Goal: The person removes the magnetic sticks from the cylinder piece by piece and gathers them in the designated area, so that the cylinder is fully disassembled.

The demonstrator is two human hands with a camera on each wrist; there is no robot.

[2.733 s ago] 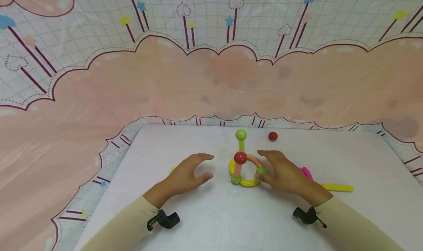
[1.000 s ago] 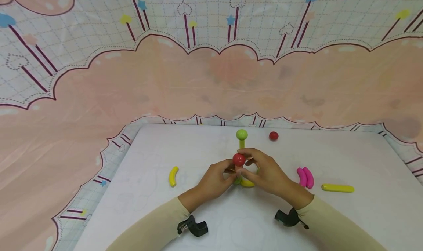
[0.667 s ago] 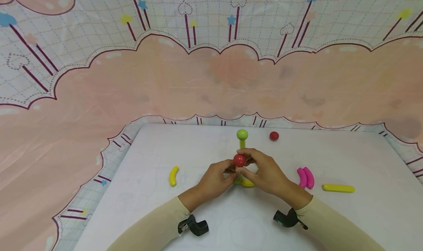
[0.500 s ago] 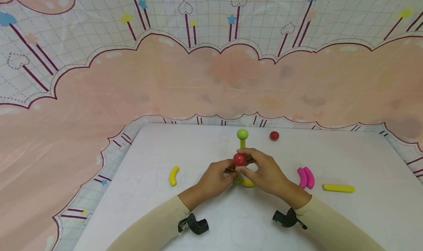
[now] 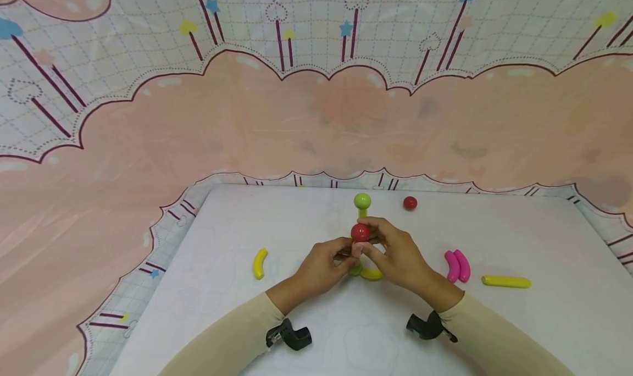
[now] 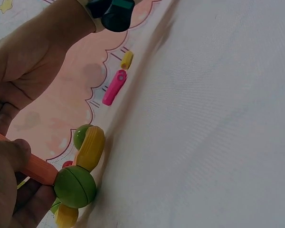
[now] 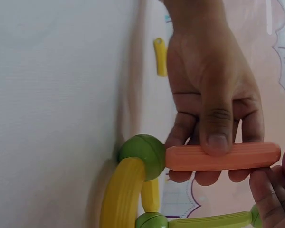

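Observation:
Low on an upright orange toy building rod point(image 7: 190, 159), my left hand point(image 5: 316, 271) pinches it between thumb and fingers. The rod's bottom end meets a green ball point(image 7: 145, 154) on a ring of curved pieces, one of them a yellow curved rod point(image 7: 121, 194). My right hand point(image 5: 405, 258) pinches a red ball point(image 5: 360, 232) just above the orange rod; in the right wrist view a small gap shows between ball and rod end. Behind the hands rises a light green rod topped by a light green ball point(image 5: 362, 201). Both hands hide much of the ring.
A loose red ball point(image 5: 410, 203) lies near the table's back edge. To the right are two pink curved rods point(image 5: 457, 266) and a straight yellow rod point(image 5: 506, 281). A yellow curved rod point(image 5: 259, 264) lies left, on the white table point(image 5: 222, 222).
Both hands came in from the sides of the ring to the orange rod and red ball. Since half a second ago, my right hand and the red ball have risen slightly; the left hand stayed.

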